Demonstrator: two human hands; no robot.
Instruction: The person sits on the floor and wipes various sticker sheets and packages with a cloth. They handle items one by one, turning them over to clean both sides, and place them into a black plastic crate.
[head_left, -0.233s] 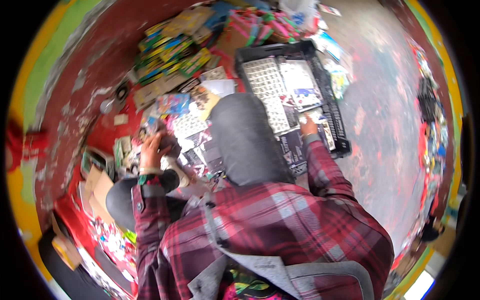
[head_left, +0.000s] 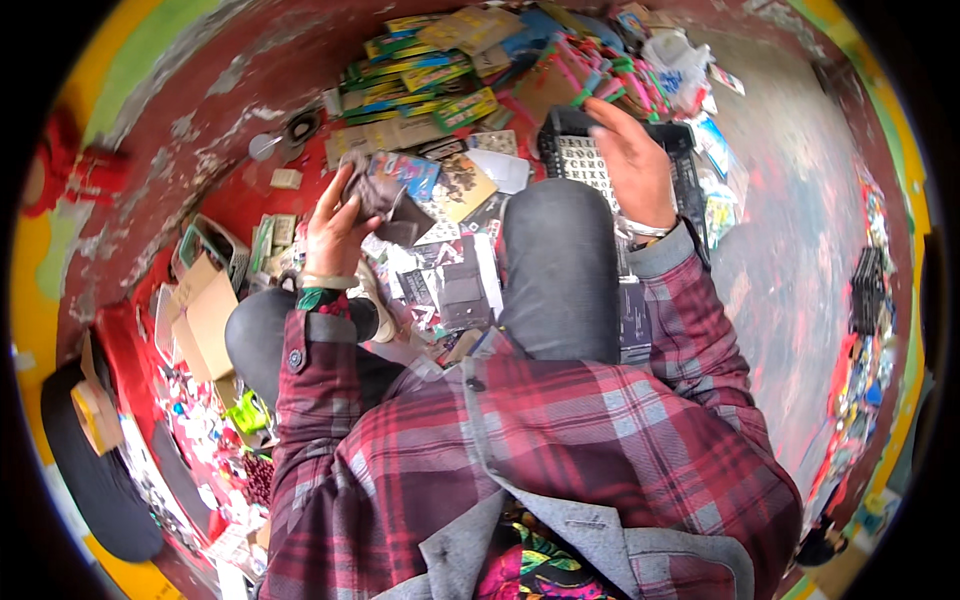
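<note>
My left hand [head_left: 330, 235] is closed on a crumpled grey-brown cloth [head_left: 372, 192], above scattered papers and cards on the left. My right hand [head_left: 640, 172] is raised over the black plastic crate [head_left: 690, 178], its fingers stretched out and nothing visible in it. Inside the crate, partly hidden by that hand and my knee, lies a white sheet with rows of black letters [head_left: 577, 158]. Below the cloth, dark packets [head_left: 462, 290] lie among the papers. A tan card with dark spots [head_left: 466, 185] lies between the cloth and the crate.
Stacked yellow-green boxes [head_left: 410, 80] and pink-green items [head_left: 640, 85] lie at the far side, beside a white plastic bag [head_left: 680, 65]. My bent knee [head_left: 560, 270] stands between my arms. On the left are an opened cardboard box [head_left: 205, 315] and a green-grey basket [head_left: 235, 255].
My right hand has lifted from inside the crate and moved away from me. The left hand has shifted slightly and now shows the cloth clearly. The whole view has shifted rightward.
</note>
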